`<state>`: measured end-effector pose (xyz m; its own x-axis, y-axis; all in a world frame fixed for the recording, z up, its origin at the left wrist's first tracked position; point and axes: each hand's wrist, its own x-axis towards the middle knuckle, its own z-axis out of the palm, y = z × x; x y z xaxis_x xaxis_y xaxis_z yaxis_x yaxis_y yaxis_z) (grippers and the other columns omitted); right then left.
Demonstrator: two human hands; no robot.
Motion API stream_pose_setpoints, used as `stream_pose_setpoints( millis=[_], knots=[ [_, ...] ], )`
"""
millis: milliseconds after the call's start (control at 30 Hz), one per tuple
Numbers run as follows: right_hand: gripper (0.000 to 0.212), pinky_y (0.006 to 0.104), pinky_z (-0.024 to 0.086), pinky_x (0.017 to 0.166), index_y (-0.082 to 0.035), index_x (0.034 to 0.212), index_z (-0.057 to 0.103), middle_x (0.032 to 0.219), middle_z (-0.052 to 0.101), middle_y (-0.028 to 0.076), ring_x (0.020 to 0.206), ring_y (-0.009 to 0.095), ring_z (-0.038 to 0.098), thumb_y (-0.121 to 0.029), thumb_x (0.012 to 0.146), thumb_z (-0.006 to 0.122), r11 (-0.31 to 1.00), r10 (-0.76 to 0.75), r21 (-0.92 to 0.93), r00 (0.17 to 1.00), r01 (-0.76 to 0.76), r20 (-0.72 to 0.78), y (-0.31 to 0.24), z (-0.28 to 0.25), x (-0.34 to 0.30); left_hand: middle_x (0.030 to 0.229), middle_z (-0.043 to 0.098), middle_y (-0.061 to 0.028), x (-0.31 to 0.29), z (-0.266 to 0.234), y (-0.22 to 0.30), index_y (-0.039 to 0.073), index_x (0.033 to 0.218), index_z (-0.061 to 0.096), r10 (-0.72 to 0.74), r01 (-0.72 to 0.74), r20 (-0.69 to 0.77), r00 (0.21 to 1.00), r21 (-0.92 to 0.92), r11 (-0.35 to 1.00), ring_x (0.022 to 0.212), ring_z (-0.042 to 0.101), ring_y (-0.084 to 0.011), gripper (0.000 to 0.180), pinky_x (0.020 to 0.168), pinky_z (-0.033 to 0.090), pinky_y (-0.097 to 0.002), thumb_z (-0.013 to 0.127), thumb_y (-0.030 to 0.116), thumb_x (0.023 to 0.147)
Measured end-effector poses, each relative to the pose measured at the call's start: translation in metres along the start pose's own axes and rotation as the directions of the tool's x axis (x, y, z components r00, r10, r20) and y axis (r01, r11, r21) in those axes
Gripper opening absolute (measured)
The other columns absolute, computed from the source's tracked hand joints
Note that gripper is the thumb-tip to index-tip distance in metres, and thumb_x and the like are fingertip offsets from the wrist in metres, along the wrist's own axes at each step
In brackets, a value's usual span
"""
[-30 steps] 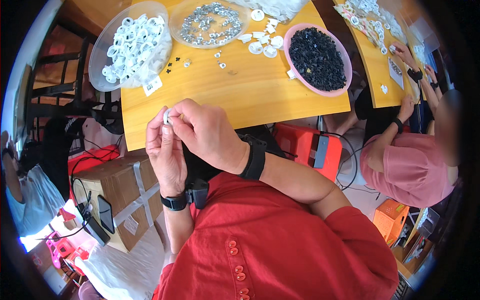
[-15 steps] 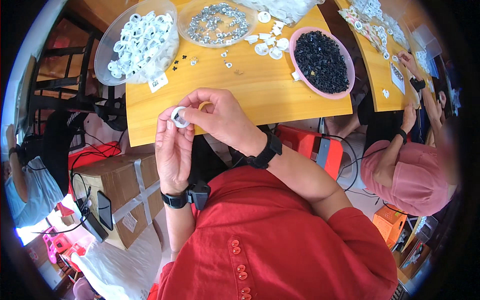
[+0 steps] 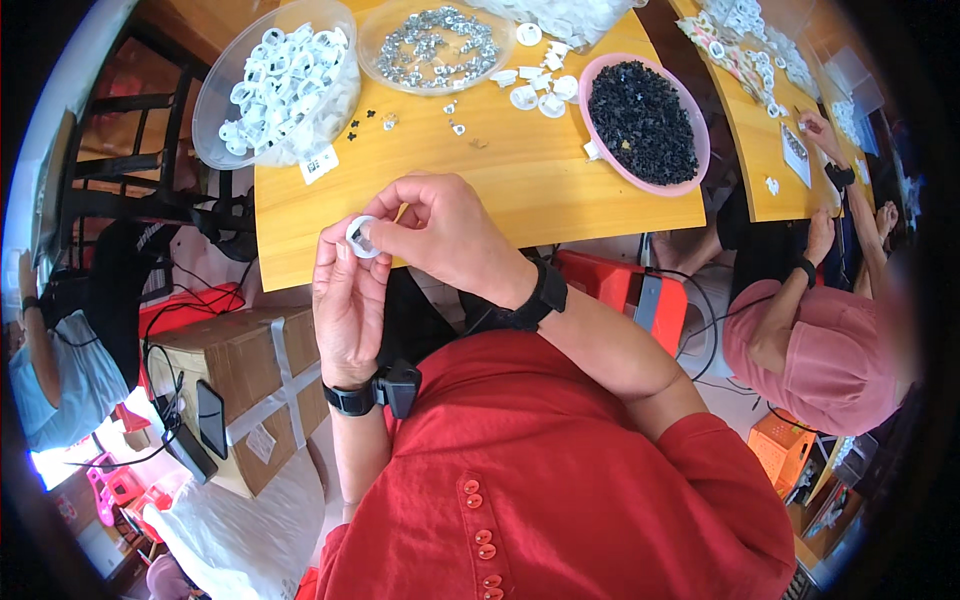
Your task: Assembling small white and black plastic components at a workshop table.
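My left hand (image 3: pixel 345 290) grips a small round white plastic part (image 3: pixel 362 236) with a dark spot inside it, just over the near edge of the wooden table (image 3: pixel 540 190). The thumb and fingertips of my right hand (image 3: pixel 450 235) press into the same part from the right; whether a smaller piece sits between them is hidden. Beyond my hands lie a few tiny black cross-shaped pieces (image 3: pixel 354 124) and small metal pieces (image 3: pixel 459 129). A clear tub (image 3: pixel 205 125) full of white ring-shaped parts stands at the far left.
A clear dish (image 3: pixel 372 68) of metal pieces stands at the back, with loose white parts (image 3: pixel 551 105) beside it. A pink bowl (image 3: pixel 701 150) of small black pieces is on the right. A taped cardboard box (image 3: pixel 200 345) carries a phone (image 3: pixel 211 418). Another person (image 3: pixel 800 345) works at the right table.
My right thumb has moved slightly further over the white part. Both hands stay in almost the same place, and the view has shifted a little.
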<state>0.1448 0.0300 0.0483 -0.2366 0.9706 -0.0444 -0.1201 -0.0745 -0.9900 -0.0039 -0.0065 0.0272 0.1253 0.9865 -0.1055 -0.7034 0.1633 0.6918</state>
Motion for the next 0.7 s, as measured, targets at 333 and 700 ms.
stream_pose_setpoints(
  millis=[333, 700],
  knots=[
    [0.019, 0.0218, 0.052, 0.061, 0.007, 0.087, 0.066, 0.076, 0.065, 0.008, 0.066, 0.008, 0.061, -0.009, 0.077, 0.070, 0.972, -0.136, -0.196, 0.990, 0.128, -0.025, -0.009, -0.001, -0.002, 0.114, 0.058, -0.0082, -0.001, 0.000, 0.002, 0.003, 0.118, 0.051, -0.003, 0.003, 0.015, 1.000, 0.006, 1.000, 0.104, 0.056, -0.0146, 0.025, 0.093, 0.046, -0.0305, 0.049, 0.016, 0.097],
    [0.018, 0.0276, 0.053, 0.062, 0.004, 0.088, 0.064, 0.086, 0.062, 0.013, 0.067, 0.019, 0.064, -0.006, 0.075, 0.069, 0.968, -0.234, -0.132, 0.959, 0.214, -0.158, -0.005, 0.011, -0.010, 0.113, 0.058, -0.0088, 0.000, 0.005, 0.002, 0.002, 0.117, 0.052, 0.053, -0.049, -0.047, 0.997, 0.080, 0.996, 0.105, 0.056, -0.0151, 0.024, 0.094, 0.046, -0.0306, 0.052, 0.013, 0.096]
  ],
)
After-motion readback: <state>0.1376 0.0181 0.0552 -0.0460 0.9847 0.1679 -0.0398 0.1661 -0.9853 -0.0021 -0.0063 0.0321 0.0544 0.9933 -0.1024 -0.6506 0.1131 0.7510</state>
